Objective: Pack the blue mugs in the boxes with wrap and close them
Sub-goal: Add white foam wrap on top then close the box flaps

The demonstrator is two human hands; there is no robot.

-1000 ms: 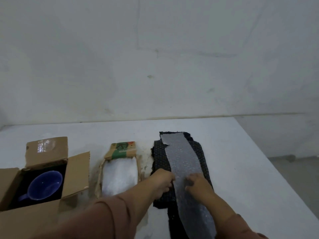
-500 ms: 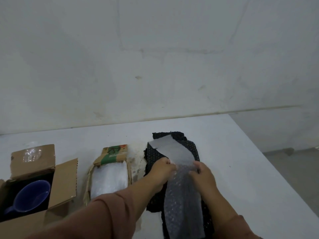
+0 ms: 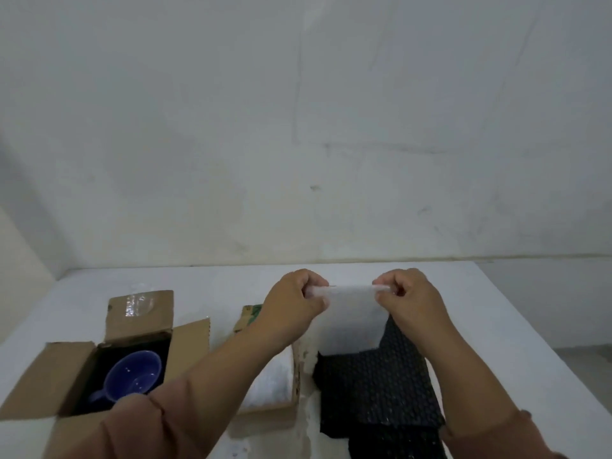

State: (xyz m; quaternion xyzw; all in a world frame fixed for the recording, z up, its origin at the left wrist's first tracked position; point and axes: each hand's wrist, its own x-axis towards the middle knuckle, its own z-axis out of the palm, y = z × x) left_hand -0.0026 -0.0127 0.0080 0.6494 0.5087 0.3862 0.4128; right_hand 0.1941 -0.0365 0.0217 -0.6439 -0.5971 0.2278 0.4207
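Note:
A strip of clear bubble wrap (image 3: pixel 351 321) hangs in the air above the table. My left hand (image 3: pixel 293 301) pinches its top left corner and my right hand (image 3: pixel 409 298) pinches its top right corner. Under it lies a sheet of black bubble wrap (image 3: pixel 377 389). At the left an open cardboard box (image 3: pixel 82 356) lined with black wrap holds a blue mug (image 3: pixel 132 377). A second, smaller open box (image 3: pixel 246 318) with white wrap (image 3: pixel 273 380) inside sits between them, partly hidden by my left forearm.
The white table (image 3: pixel 496 342) meets a plain white wall at the back. Its right edge drops off to a grey floor (image 3: pixel 589 359).
Both hands have lifted the clear wrap strip off the black sheet and now hold it up by its top edge. The camera has tilted upward.

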